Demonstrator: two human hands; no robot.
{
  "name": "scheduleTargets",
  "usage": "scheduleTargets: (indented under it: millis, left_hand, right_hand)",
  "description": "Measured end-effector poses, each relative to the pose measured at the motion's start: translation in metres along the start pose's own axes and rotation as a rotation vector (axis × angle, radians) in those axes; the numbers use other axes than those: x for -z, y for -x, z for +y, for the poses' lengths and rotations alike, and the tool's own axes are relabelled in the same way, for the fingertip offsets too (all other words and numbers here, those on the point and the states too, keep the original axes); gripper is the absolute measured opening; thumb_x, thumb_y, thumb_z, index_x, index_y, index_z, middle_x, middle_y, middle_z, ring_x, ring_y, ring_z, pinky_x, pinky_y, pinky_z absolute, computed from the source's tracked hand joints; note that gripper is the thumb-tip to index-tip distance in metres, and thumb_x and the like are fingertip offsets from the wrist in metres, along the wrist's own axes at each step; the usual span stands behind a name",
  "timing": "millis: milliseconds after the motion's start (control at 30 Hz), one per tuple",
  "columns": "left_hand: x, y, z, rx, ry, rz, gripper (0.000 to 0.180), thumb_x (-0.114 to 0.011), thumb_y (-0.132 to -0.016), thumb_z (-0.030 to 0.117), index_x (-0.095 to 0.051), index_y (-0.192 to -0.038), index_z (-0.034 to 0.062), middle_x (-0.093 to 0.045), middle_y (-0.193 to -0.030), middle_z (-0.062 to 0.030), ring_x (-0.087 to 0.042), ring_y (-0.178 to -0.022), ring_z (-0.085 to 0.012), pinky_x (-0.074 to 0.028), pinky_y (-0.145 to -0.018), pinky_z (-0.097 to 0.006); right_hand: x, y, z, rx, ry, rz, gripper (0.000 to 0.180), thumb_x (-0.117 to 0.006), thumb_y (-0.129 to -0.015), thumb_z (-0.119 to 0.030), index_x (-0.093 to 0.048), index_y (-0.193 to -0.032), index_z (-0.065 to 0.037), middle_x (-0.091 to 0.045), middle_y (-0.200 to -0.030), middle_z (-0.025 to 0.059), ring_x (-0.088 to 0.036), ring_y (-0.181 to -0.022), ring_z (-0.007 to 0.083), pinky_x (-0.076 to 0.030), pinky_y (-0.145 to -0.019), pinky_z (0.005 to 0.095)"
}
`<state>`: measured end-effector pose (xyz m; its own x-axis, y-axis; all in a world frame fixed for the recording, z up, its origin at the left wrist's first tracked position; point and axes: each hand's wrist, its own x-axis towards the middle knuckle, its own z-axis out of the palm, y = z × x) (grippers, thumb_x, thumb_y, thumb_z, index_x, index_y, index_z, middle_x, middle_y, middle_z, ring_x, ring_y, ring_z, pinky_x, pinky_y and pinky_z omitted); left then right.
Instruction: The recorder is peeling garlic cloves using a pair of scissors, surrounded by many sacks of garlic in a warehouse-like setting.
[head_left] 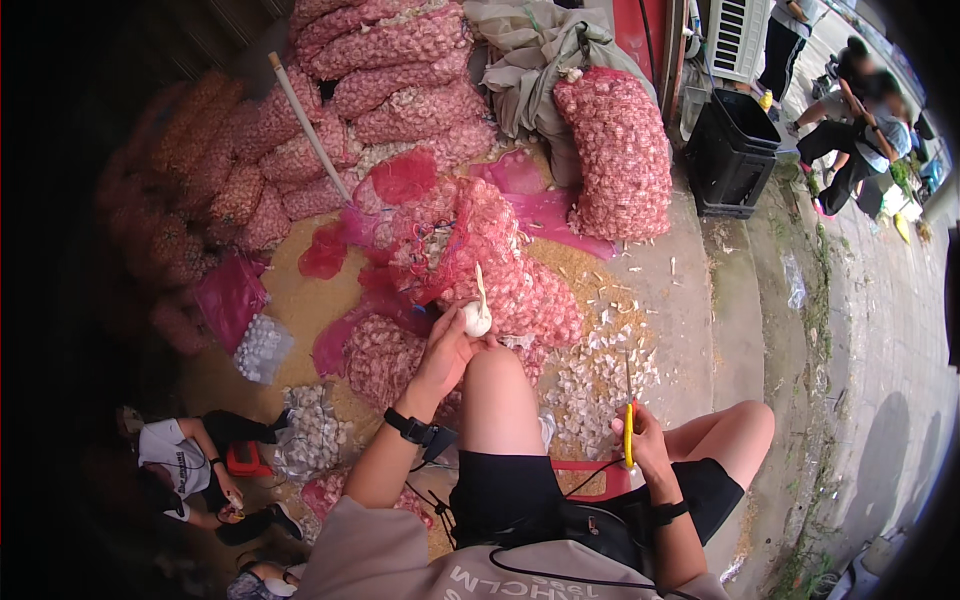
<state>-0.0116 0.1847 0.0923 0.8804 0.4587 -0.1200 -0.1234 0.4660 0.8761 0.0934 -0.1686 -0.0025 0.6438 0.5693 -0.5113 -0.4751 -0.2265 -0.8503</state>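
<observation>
A white garlic bulb with its long stalk pointing up is gripped in my left hand, just above my knee. Beyond it lies a red net sack of garlic, its mouth tangled with coloured string. My right hand is closed on the yellow handles of a pair of scissors, held over my other leg with the blades pointing away from me. The hands are well apart, and the blades do not touch the bulb.
Stacked net sacks of garlic fill the far left, and another sack stands upright at far right near a black bin. Peelings and stalk bits litter the ground. A co-worker sits at lower left beside bagged bulbs.
</observation>
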Motion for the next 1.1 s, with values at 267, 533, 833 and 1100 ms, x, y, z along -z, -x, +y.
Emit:
scheduleTargets:
  millis: [267,533,833,1100]
  left_hand:
    - [-0.092,0.052,-0.066,0.455,0.204,-0.180,0.058,-0.040,-0.107,0.053,-0.059,-0.124,0.0011,-0.060,-0.083,-0.0061,-0.055,-0.071,-0.0152,-0.045,-0.067,-0.028]
    - [-0.106,0.069,-0.122,0.560,0.182,-0.185,0.050,-0.044,-0.105,0.052,-0.061,-0.102,0.0052,-0.052,-0.066,-0.0017,-0.045,-0.056,-0.0119,-0.036,-0.054,-0.026]
    - [-0.110,0.060,-0.137,0.589,0.099,-0.235,0.049,-0.047,-0.104,0.054,-0.064,-0.102,0.0071,-0.050,-0.064,-0.0012,-0.044,-0.055,-0.0109,-0.035,-0.053,-0.025]
    - [-0.112,0.056,-0.142,0.617,0.222,-0.170,0.041,-0.054,-0.102,0.053,-0.054,-0.090,0.0136,-0.050,-0.063,-0.0007,-0.044,-0.053,-0.0103,-0.035,-0.051,-0.025]
  right_hand:
    - [0.014,0.059,-0.048,0.242,0.511,-0.164,0.057,-0.089,-0.080,-0.030,-0.056,-0.116,0.000,-0.049,-0.069,0.0012,-0.046,-0.063,0.0087,-0.040,-0.056,0.0288]
    - [0.014,0.087,-0.038,0.294,0.633,-0.101,0.069,-0.092,-0.073,-0.041,-0.054,-0.115,-0.001,-0.051,-0.070,0.0076,-0.052,-0.063,0.0171,-0.043,-0.059,0.0342]
    - [0.010,0.080,-0.024,0.362,0.685,0.005,0.064,-0.091,-0.074,-0.036,-0.058,-0.114,0.000,-0.056,-0.069,0.0080,-0.054,-0.059,0.0178,-0.044,-0.057,0.0341]
    - [0.009,0.064,-0.003,0.309,0.446,0.002,0.046,-0.090,-0.077,-0.028,-0.063,-0.100,0.002,-0.056,-0.066,0.0019,-0.049,-0.060,0.0076,-0.042,-0.055,0.0289]
